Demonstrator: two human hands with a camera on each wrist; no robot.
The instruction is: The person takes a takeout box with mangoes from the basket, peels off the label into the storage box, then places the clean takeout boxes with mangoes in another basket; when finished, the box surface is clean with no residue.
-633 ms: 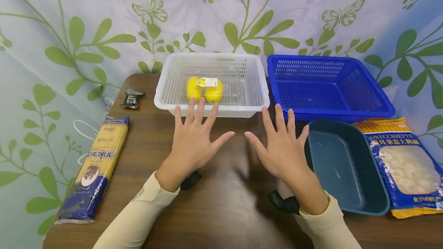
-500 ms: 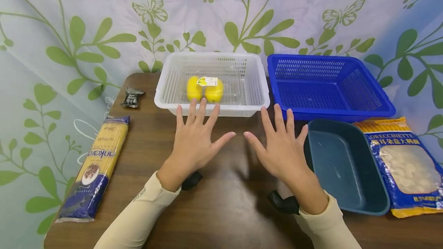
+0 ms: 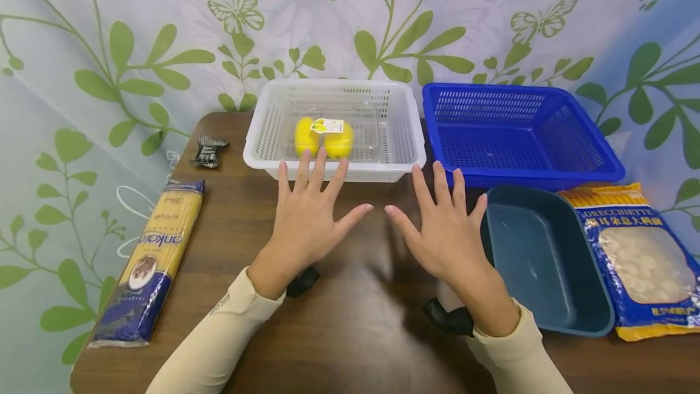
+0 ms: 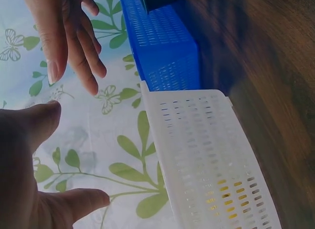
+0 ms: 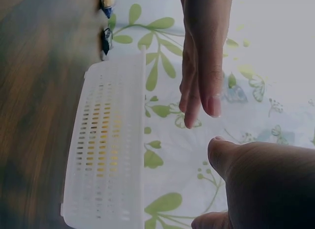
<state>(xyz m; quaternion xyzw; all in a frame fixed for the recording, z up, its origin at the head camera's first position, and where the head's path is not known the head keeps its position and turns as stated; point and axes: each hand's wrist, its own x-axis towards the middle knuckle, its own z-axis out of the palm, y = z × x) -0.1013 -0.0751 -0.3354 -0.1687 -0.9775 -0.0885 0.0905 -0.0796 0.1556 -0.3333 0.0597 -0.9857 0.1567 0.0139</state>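
My left hand [image 3: 307,217] hovers with spread fingers in front of the white basket [image 3: 401,169], holding nothing. Beside it, thumbs facing across a gap, my right hand [image 3: 445,230] is likewise spread, its fingertips near the corner of the blue basket [image 3: 525,178]. Inside the white basket lies a clear plastic box [image 3: 365,132] with two yellow lemon-like fruits [image 3: 338,145] and a label [image 3: 328,126] on top. Both wrist views show the hands raised above the table, apart from the white basket's wall [image 4: 197,140].
A dark teal bin [image 3: 538,260] stands right of my right hand, beside an orecchiette bag [image 3: 648,266]. At the left lie a spaghetti pack [image 3: 150,260] and a small black wrapped item [image 3: 208,151]. A patterned curtain [image 3: 339,23] hangs behind the wooden table [image 3: 350,345].
The baskets and other things sit slightly higher in the head view, as if the camera tilted a little. Both hands keep nearly the same spread pose.
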